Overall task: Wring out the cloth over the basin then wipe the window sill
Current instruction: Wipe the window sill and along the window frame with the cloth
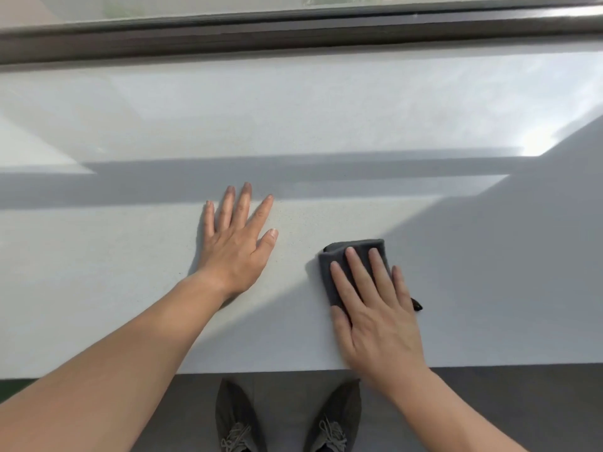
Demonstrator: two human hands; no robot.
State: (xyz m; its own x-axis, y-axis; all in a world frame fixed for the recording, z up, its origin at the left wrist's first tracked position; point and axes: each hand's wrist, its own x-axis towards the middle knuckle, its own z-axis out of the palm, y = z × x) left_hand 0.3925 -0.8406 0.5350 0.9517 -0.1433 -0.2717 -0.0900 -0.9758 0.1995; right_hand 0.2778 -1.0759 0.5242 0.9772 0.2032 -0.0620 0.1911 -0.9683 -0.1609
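Note:
A broad pale grey window sill (130, 272) fills most of the head view. A dark grey folded cloth (329, 265) lies flat on the sill, right of centre. My right hand (375, 308) presses down on the cloth with flat fingers, covering most of it. My left hand (235, 243) rests palm down on the bare sill to the left of the cloth, fingers spread, holding nothing. No basin is in view.
A dark window frame (293, 37) runs along the back of the sill, with glass above it. The sill's front edge (98, 373) crosses the bottom of the view. Below it are grey floor and my two shoes (235, 419). Bands of sun and shadow cross the sill.

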